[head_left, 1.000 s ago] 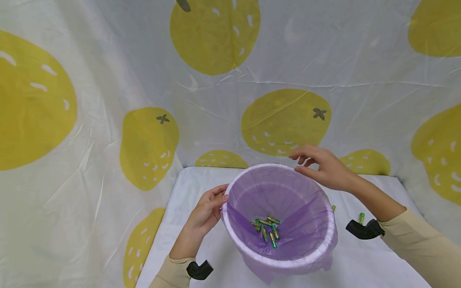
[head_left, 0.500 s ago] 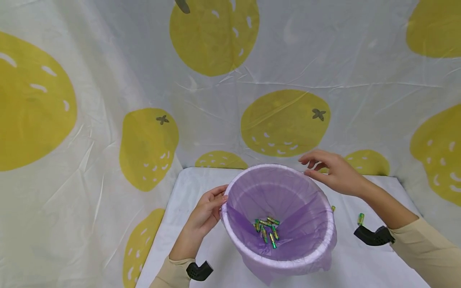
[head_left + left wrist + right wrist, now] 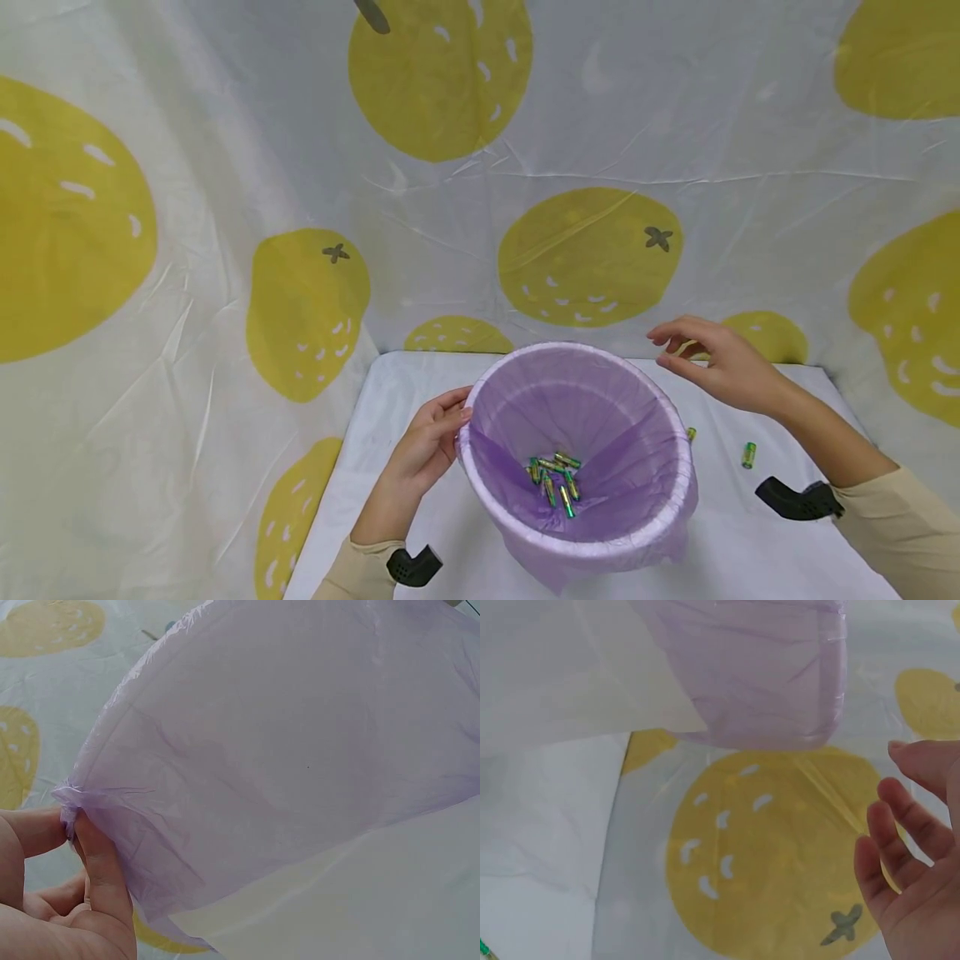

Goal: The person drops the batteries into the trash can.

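Observation:
A round white trash bin (image 3: 596,548) lined with a thin purple bag (image 3: 600,400) stands tilted toward me in the head view. Several green-and-gold batteries (image 3: 558,479) lie at its bottom. My left hand (image 3: 423,437) pinches the bin's left rim between thumb and fingers; the left wrist view shows bunched purple film (image 3: 71,799) in that pinch. To the right of the far rim, my right hand (image 3: 723,362) hangs in the air with loosely bent fingers (image 3: 874,870), apart from the bin and holding nothing.
On the white table (image 3: 435,542), one battery (image 3: 748,455) lies to the bin's right, and another battery (image 3: 691,434) shows partly beside the rim. A curtain (image 3: 435,250) with yellow fruit prints hangs behind and at the left.
My right hand has drawn away from the bin's far rim, to the right and slightly down. The left hand and bin stay nearly in place.

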The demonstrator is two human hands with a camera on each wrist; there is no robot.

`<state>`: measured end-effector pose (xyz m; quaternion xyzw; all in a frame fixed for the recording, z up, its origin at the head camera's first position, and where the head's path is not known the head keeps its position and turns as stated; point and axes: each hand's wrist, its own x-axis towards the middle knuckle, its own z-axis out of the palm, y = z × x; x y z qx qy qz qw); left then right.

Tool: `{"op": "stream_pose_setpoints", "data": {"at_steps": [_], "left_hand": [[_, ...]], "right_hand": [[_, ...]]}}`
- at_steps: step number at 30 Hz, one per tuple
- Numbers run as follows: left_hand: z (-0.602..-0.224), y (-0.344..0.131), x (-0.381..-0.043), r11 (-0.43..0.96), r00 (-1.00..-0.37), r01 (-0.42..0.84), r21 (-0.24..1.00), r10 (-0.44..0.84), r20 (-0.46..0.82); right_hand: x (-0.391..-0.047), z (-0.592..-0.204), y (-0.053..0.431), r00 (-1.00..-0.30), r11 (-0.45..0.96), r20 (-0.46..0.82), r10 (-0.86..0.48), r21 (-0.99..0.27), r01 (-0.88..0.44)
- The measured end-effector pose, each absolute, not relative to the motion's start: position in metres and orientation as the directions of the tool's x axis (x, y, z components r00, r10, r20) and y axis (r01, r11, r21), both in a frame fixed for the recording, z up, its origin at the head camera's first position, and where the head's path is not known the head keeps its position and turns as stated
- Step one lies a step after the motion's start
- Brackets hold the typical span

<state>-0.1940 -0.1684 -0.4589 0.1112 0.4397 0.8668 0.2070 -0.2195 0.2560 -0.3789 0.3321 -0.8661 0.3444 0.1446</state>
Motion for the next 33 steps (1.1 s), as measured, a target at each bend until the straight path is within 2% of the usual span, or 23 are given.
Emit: {"op": "stream_pose_setpoints", "data": {"at_steps": [22,33], "left_hand": [[-0.459,-0.173,-0.197,-0.527,-0.888,-0.253,0.811,0.46,0.022],[-0.459,-0.173,-0.196,-0.528,-0.891,-0.251,0.811,0.453,0.019]], "right_hand": [[-0.217,-0.41,0.299,-0.814,0.622,0.48,-0.327,-0.539,-0.568],[-0.212,-0.43,0.325,-0.896,0.651,0.395,-0.201,-0.63,-0.424]]}}
